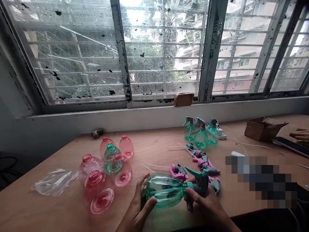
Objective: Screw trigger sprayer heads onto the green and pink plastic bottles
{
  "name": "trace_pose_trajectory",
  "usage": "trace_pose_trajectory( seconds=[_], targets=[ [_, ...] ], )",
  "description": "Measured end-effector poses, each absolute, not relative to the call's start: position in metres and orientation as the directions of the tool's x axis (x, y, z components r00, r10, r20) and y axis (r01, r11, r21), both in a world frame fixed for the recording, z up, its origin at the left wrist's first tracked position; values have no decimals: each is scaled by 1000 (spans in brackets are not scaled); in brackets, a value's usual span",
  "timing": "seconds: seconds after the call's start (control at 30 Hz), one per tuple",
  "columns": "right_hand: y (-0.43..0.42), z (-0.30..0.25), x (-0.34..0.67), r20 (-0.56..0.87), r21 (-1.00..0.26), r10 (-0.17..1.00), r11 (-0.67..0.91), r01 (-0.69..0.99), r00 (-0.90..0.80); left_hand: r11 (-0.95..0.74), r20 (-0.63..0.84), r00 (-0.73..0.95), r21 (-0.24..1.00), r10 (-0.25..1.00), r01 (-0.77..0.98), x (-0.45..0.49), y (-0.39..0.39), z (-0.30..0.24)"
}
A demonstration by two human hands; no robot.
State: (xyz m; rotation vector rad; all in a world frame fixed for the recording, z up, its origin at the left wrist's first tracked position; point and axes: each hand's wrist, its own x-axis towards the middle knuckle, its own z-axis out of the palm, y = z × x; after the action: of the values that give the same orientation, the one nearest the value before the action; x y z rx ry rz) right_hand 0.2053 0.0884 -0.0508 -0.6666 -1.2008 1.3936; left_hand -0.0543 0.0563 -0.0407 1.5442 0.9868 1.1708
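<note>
Nearest, between the two hands and above the table point(60, 212), a green spray bottle point(165, 191) lies on its side, its base to the left and its neck to the right. The left hand point(138, 207) is curved round the base end, thumb on the near side and fingers behind, opened about as wide as the bottle. The right hand point(209, 203) is closed more narrowly at the neck, its thumb against the collar below the grey and teal spray head point(201, 183) (whether that is screwed down tight, I cannot tell); its other fingers are partly hidden.

Just beyond the bottle, loose pink and grey spray heads point(177, 171) trail away in a row, some with thin tubes. To the left stand five open red bottles point(122, 172) with an open green bottle point(112, 158) among them, and a clear plastic bag point(55, 183) lies beside the group.

Farther back, three green bottles with spray heads point(201, 138) stand upright near a white power strip point(220, 135). To their right are an open cardboard box point(260, 130) and another person's hand point(299, 133). A brown block point(183, 100) rests on the ledge by the window point(164, 58).
</note>
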Motion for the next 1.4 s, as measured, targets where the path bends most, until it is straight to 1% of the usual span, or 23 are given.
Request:
trace_pose_trajectory(
  seconds=[0.03, 0.1, 0.2, 0.3, 0.47, 0.53, 0.6, 0.67, 0.77, 0.8, 0.87, 0.97, 1.07, 1.23, 1.4],
  targets=[
    [89, -51, 206, 233, -918, 949, 142, -370, -213, -248, 233, 227, 968, 945, 39, -54, 56, -43],
    [89, -52, 206, 226, -921, 951, 138, -364, -212, -292, 270, 242, 955, 932, 56, -55, 55, -48],
    [89, -52, 207, 219, -927, 947, 127, -354, -235, -380, 330, 261, 909, 907, 172, -56, 54, -54],
    [90, -53, 207, 231, -928, 943, 139, -345, -240, -372, 310, 258, 895, 915, 244, -56, 55, -51],
    [90, -52, 208, 245, -928, 940, 156, -338, -239, -281, 212, 325, 943, 922, 181, -55, 55, -35],
    [90, -51, 208, 239, -932, 939, 151, -328, -246, -254, 197, 305, 954, 932, 160, -55, 54, -33],
    [89, -50, 207, 235, -936, 940, 151, -320, -245, -266, 214, 313, 954, 926, 135, -56, 54, -37],
    [88, -48, 207, 231, -936, 941, 146, -319, -248, -354, 282, 335, 918, 899, 177, -56, 53, -44],
    [87, -45, 206, 229, -937, 935, 136, -321, -271, -506, 409, 312, 780, 857, 367, -56, 52, -54],
    [86, -45, 206, 227, -938, 934, 134, -320, -275, -521, 434, 291, 746, 853, 414, -55, 52, -57],
    [86, -45, 207, 227, -937, 935, 133, -324, -273, -524, 454, 262, 725, 852, 446, -54, 51, -59],
    [86, -47, 207, 232, -926, 937, 131, -354, -262, -512, 439, 263, 740, 859, 437, -53, 52, -59],
    [86, -50, 206, 237, -916, 944, 139, -375, -230, -456, 388, 239, 780, 890, 429, -53, 54, -56],
    [87, -50, 205, 235, -913, 956, 155, -377, -175, -354, 260, 296, 876, 919, 329, -53, 52, -45],
    [88, -48, 204, 218, -924, 956, 138, -356, -198, -269, 202, 255, 927, 945, 260, -53, 51, -34]
  ],
)
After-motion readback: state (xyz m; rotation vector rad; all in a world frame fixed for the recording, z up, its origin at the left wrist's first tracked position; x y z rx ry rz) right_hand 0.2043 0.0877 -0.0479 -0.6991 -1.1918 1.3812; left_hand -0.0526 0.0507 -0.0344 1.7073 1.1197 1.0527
